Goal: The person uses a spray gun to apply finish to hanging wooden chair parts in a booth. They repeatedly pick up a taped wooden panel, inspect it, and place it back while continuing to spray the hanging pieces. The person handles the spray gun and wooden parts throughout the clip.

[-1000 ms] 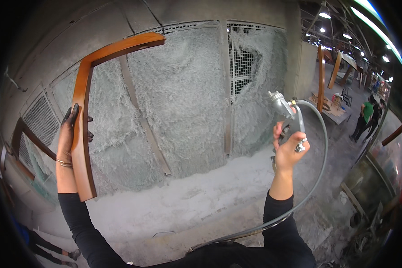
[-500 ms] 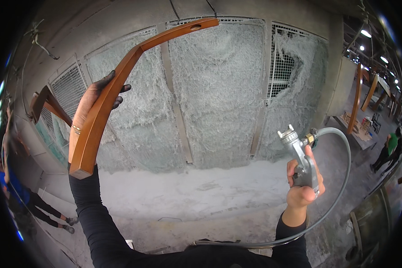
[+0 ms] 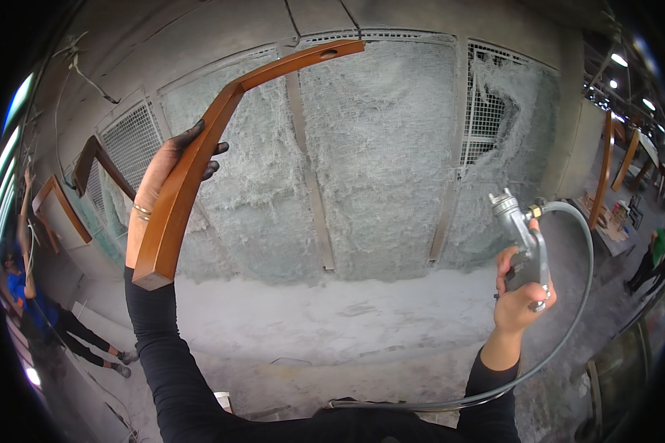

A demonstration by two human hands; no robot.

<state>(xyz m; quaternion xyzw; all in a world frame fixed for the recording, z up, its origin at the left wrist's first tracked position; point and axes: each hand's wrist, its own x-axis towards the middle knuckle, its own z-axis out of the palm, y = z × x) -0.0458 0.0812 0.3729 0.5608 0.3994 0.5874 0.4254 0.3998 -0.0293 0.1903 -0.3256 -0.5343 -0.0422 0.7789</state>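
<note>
A curved, brown-stained wooden furniture piece (image 3: 199,162) rises in front of me on the left, its squared end low and its holed end high. My left hand (image 3: 176,151), its fingertips darkened, is closed around the middle of it, with the wood hiding part of the palm. On the right, my right hand (image 3: 523,295) grips a silver spray gun (image 3: 524,247) by its handle, nozzle upward. A grey hose (image 3: 585,295) loops from a brass fitting beside the nozzle down across my right forearm. Gun and wood are well apart.
Fuzzy, white-coated filter panels (image 3: 377,155) cover the wall ahead, above a whitened floor strip (image 3: 347,317). More brown wooden frames (image 3: 66,207) hang at the left, near a person in blue (image 3: 41,310). Far right are a worktable (image 3: 613,236) and a person in green (image 3: 656,251).
The background has shifted right in view, and more hanging frames show at the left. Both hands, still holding the wood and the spray gun, sit slightly farther right in the picture.
</note>
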